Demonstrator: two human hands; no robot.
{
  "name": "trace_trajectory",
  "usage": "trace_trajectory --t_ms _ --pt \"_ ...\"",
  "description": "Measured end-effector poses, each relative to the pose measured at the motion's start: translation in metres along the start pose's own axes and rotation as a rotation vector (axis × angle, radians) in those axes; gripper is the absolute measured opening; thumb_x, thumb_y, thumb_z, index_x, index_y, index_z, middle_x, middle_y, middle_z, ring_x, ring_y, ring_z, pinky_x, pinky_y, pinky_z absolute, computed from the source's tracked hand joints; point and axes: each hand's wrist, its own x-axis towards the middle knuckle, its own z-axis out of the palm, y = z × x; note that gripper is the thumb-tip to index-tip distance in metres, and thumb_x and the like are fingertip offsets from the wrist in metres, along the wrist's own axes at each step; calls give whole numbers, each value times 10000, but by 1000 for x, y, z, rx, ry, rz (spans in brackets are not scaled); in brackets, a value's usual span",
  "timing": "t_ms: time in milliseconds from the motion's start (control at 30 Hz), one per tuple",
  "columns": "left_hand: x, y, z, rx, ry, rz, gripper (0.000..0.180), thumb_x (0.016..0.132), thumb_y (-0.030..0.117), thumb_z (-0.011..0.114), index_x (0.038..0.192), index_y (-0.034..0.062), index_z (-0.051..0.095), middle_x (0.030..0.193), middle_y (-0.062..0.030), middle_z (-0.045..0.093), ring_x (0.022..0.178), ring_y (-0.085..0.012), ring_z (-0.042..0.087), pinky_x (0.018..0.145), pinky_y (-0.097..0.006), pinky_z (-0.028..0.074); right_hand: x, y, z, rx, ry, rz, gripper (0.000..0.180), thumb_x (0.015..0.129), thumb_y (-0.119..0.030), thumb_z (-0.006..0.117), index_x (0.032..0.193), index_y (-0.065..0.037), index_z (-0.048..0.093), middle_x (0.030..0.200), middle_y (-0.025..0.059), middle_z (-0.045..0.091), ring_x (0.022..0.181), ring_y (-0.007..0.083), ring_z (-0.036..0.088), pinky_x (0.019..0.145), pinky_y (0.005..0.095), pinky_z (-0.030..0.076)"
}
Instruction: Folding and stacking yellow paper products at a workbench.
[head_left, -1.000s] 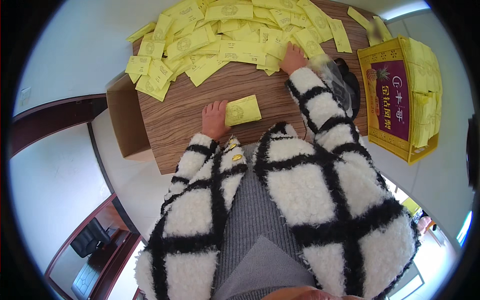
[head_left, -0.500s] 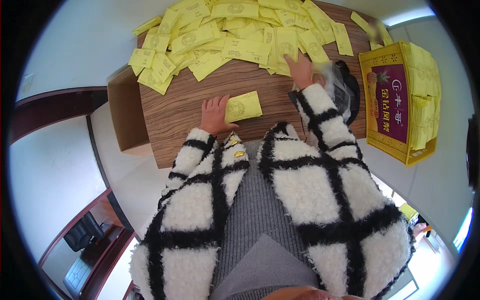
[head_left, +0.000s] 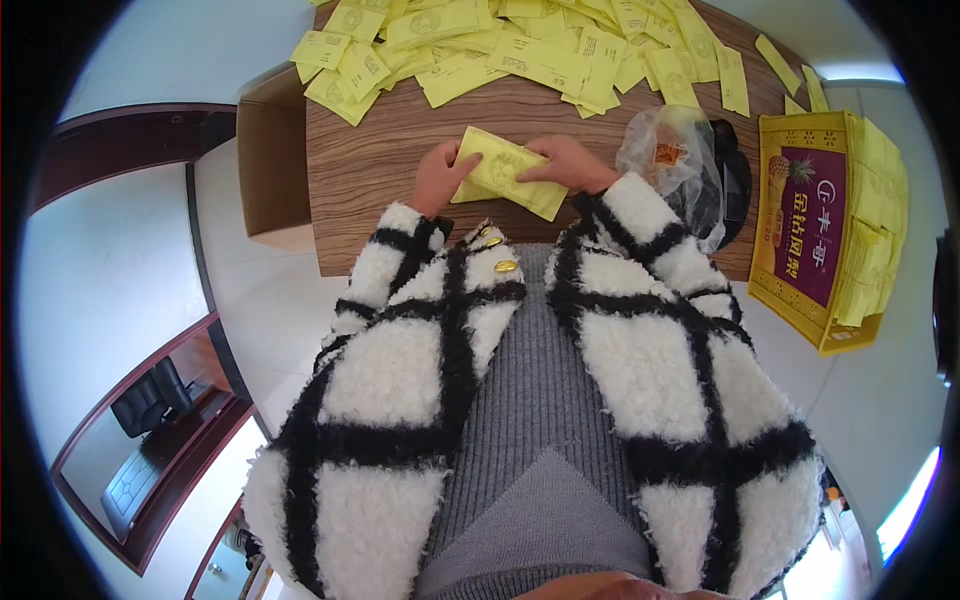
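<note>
Between my two hands, near the front of the table, is a yellow paper packet [head_left: 505,172] with a round printed emblem, tilted down to the right. My left hand [head_left: 438,178] is closed on its left end, thumb on top. My right hand [head_left: 568,163] pinches its right end, with the thumb across the printed face. More yellow paper shows beneath its lower left edge; how many packets lie there is hidden. A heap of similar yellow packets [head_left: 540,62] covers the far part of the wood-grain table [head_left: 380,215].
At the right stands a yellow-and-purple carton [head_left: 810,215] with a pineapple picture, packed with yellow packets. A clear plastic bag [head_left: 690,165] with something orange inside lies beside a black object [head_left: 733,170]. An open brown cardboard box [head_left: 270,165] is at the table's left edge.
My right hand has come back from the heap toward my left hand with a packet. Both hands now hold it. The view has shifted, so the heap appears higher.
</note>
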Motion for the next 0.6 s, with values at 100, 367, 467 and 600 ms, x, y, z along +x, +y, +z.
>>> trace_trajectory --t_ms 100,367,467,600 --pt "-9 1 0 9 19 -125 251 897 174 633 1062 -12 602 885 -30 666 739 -79 593 640 -226 463 0 14 -1 -77 98 -45 385 726 -233 772 1025 -22 656 884 120 681 779 211 642 720 316 494" --pt "-15 -41 -25 128 49 -247 194 905 186 604 911 -6 630 721 -15 649 584 -57 556 514 -237 430 0 43 -1 257 239 77 280 735 -84 734 982 -6 630 766 41 627 678 105 571 615 262 469" --pt "-17 -51 -22 112 66 -173 192 891 178 616 828 -3 614 669 -20 628 556 -73 559 502 -245 428 0 38 2 105 351 77 291 734 -118 739 974 1 624 751 61 622 676 139 582 613 283 470" --pt "-10 -48 -19 195 105 -177 200 871 179 638 795 0 592 647 -26 611 554 -90 566 509 -249 431 -3 34 3 -135 430 101 314 735 -177 744 959 5 620 756 103 627 692 200 604 619 322 475"
